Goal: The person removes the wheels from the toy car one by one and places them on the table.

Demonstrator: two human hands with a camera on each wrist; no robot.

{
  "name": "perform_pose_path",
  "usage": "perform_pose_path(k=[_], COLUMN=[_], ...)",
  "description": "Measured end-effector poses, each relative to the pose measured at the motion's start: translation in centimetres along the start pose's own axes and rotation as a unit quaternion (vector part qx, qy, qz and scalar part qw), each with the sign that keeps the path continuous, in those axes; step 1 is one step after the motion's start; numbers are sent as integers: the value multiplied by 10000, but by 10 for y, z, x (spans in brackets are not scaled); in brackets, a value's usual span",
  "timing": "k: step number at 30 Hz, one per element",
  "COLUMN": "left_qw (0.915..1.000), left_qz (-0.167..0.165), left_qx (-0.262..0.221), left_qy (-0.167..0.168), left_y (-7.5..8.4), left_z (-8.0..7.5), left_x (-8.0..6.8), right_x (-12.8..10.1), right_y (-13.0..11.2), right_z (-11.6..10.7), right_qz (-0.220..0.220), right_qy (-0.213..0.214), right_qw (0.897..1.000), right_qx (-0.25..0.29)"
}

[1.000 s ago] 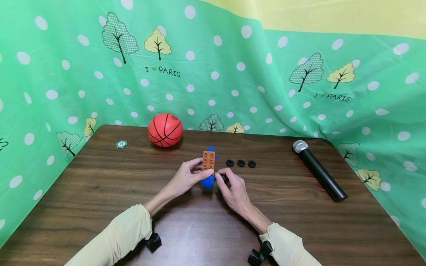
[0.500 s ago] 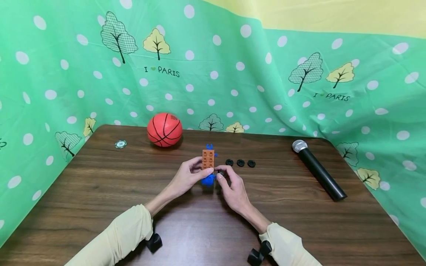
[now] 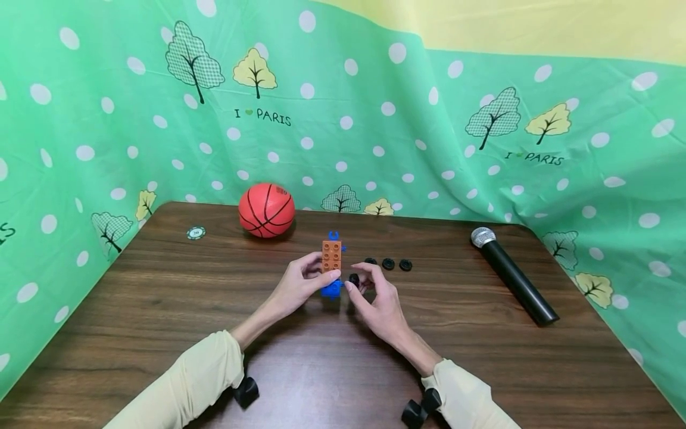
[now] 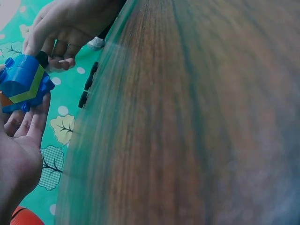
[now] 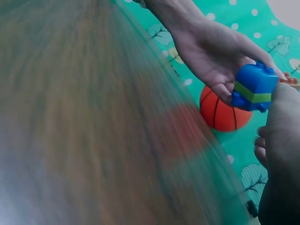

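My left hand (image 3: 300, 287) grips a toy car (image 3: 331, 255) of building blocks, with orange studded bricks on a blue base, tipped so the studs face me. Its thumb lies across the lower orange brick. In the left wrist view the car's blue end (image 4: 22, 79) carries a yellow-green stripe. Blue axle stubs stick out on the car's right side. Just right of the lower stub, my right hand (image 3: 377, 298) pinches a small black wheel (image 3: 354, 279) between thumb and fingers. In the right wrist view, my right hand (image 5: 288, 126) partly covers the car, and the wheel is hidden.
Three more black wheels (image 3: 388, 264) lie in a row behind my right hand. A red basketball (image 3: 266, 210) and a poker chip (image 3: 196, 232) sit at the back left of the wooden table (image 3: 161, 286). A microphone (image 3: 514, 277) lies on the right.
My right hand has drawn slightly right, so the black wheel now shows apart from the car. The car in my left hand has shifted a little left and up.
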State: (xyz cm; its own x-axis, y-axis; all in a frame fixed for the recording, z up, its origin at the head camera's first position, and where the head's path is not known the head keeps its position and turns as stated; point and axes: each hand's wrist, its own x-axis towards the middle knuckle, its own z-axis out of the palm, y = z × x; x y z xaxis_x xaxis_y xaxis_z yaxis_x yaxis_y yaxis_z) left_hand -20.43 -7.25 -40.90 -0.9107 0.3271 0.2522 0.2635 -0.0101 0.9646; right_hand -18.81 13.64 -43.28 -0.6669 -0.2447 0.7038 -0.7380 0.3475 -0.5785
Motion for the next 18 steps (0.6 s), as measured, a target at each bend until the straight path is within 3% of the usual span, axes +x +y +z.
perform_pose_path(k=[11, 18], left_qw=[10000, 10000], left_qz=[-6, -36], left_qx=[33, 52], left_qy=[-19, -2], left_y=[0, 0], left_z=[-1, -1], left_x=[-1, 0], right_x=[2, 1], right_y=[8, 20], right_z=[-24, -38], right_qz=[-128, -204], right_qy=[-276, -198], right_qw=[9975, 9940], right_qx=[-644, -1055])
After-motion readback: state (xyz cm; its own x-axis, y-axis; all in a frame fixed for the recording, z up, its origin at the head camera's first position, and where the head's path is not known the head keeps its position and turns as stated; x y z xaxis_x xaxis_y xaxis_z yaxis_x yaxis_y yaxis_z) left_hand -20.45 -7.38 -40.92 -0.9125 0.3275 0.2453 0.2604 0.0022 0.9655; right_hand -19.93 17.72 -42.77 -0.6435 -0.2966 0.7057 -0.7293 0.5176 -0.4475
